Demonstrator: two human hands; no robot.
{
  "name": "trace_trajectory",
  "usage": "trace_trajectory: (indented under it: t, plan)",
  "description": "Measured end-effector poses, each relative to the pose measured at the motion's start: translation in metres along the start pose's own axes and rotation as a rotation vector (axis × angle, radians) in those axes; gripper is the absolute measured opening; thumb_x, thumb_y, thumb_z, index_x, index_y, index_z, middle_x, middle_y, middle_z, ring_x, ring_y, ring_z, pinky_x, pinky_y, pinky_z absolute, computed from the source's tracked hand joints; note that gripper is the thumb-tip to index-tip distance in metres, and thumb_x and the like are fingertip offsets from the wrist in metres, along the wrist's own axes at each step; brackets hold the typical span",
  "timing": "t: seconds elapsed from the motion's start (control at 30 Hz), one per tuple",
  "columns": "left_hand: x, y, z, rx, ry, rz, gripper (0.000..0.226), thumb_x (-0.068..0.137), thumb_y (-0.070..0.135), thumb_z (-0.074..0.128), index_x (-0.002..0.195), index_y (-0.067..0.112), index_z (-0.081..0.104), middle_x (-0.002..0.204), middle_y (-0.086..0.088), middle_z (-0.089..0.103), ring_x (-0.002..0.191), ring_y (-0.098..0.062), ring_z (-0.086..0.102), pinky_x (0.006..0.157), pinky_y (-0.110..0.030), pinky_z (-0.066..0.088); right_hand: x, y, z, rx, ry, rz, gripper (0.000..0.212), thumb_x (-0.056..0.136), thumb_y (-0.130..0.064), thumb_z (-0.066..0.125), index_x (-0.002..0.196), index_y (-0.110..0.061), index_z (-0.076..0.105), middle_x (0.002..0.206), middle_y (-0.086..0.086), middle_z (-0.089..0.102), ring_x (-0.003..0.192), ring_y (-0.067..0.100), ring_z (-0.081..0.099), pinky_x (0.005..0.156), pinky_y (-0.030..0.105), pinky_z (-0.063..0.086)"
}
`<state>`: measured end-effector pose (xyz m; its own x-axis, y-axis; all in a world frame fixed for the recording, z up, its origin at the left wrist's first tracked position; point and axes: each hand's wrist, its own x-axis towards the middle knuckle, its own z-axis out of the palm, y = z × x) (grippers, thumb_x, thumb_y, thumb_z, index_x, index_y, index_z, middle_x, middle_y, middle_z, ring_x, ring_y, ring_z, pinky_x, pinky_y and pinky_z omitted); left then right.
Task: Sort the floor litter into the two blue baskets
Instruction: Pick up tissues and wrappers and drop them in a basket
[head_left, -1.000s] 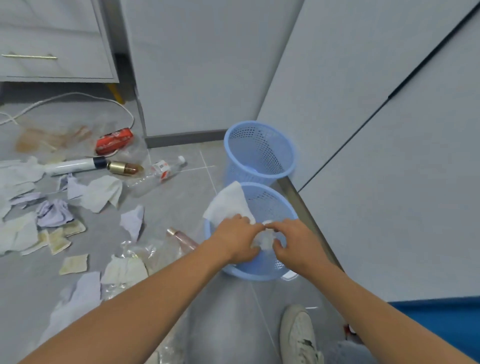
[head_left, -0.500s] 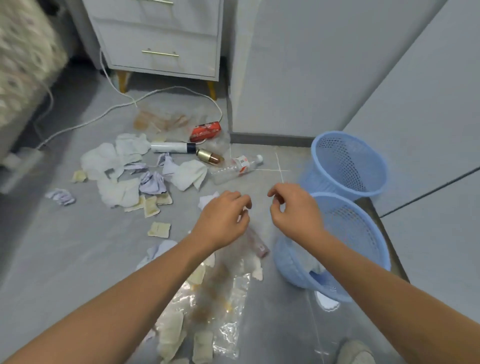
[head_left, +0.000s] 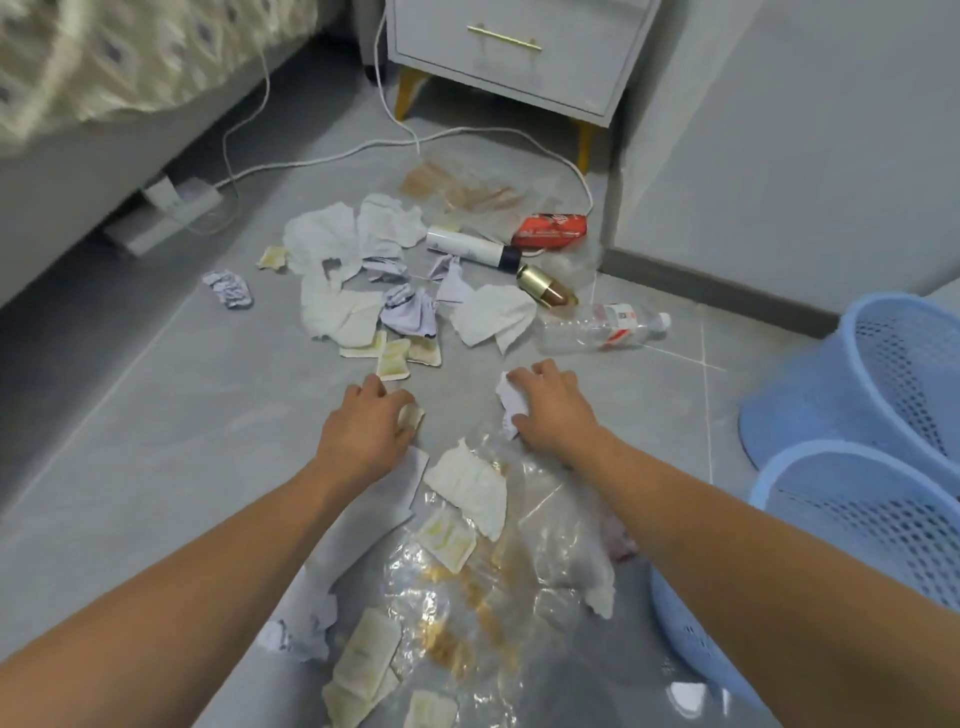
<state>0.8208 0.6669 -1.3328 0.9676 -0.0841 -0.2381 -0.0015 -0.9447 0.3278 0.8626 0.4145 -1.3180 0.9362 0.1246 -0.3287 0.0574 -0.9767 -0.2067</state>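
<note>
left hand (head_left: 363, 431) curled round a small beige paper packet (head_left: 410, 415), right hand (head_left: 553, 410) gripping a crumpled white paper scrap (head_left: 510, 405), two light-blue mesh plastic baskets (head_left: 852, 415) off right

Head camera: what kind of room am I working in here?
Most likely a bedroom. A bed with a cream patterned cover fills the upper left, a grey nightstand with a brass drawer handle and gold legs stands against the wall, and a white power strip with its cable lies beside the bed.

Grey tiled floor (head_left: 171, 441) carries scattered paper scraps (head_left: 332, 306), bottle (head_left: 602, 327), blue baskets (head_left: 852, 410).
</note>
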Motion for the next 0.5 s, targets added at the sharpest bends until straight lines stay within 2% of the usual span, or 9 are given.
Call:
trace_trajectory:
  t: [0.07,0.17,0.3,0.37,0.5]
  plan:
    - [0.0,-0.002,0.012,0.016,0.033,0.001,0.032,0.095,0.033,0.059,0.125,0.024,0.062,0.122,-0.008,0.047,0.117,-0.031,0.044,0.079,-0.043,0.052,0.01,0.002,0.008,-0.019,-0.007,-0.008,0.059,0.093,-0.026,0.066,0.146,-0.029,0.041,0.147,0.008,0.036,0.134,0.035,0.034,0.102,0.045,0.045]
    - [0.0,-0.001,0.023,-0.015,0.113,0.036,0.02,0.093,0.024,0.062,0.112,0.017,0.063,0.112,-0.007,0.049,0.107,-0.029,0.046,0.067,-0.04,0.049,0.016,0.003,0.013,-0.011,0.06,-0.025,0.047,0.092,-0.027,0.067,0.136,-0.025,0.05,0.134,0.008,0.042,0.124,0.035,0.037,0.092,0.042,0.046]
    - [0.0,0.003,0.024,-0.075,0.152,0.084,0.009,0.09,0.01,0.059,0.096,0.015,0.062,0.094,-0.003,0.054,0.093,-0.029,0.054,0.062,-0.039,0.045,0.018,0.0,0.004,0.09,0.136,-0.035,0.027,0.089,-0.015,0.066,0.114,-0.018,0.056,0.114,0.01,0.047,0.1,0.035,0.055,0.076,0.034,0.043]
    - [0.002,0.013,0.012,-0.093,0.179,0.137,0.012,0.088,0.008,0.059,0.095,0.017,0.063,0.094,0.0,0.056,0.091,-0.026,0.055,0.061,-0.036,0.043,0.014,-0.004,-0.01,0.143,0.18,-0.038,0.027,0.089,-0.012,0.066,0.115,-0.016,0.059,0.113,0.011,0.05,0.097,0.035,0.058,0.077,0.033,0.043]
    - [0.004,0.057,-0.031,-0.144,0.219,0.265,0.012,0.09,0.013,0.06,0.099,0.02,0.065,0.094,0.004,0.056,0.089,-0.021,0.057,0.063,-0.039,0.051,-0.014,-0.01,-0.05,0.246,0.232,-0.042,0.032,0.084,-0.009,0.066,0.114,-0.017,0.061,0.113,0.01,0.051,0.099,0.033,0.058,0.077,0.031,0.039]
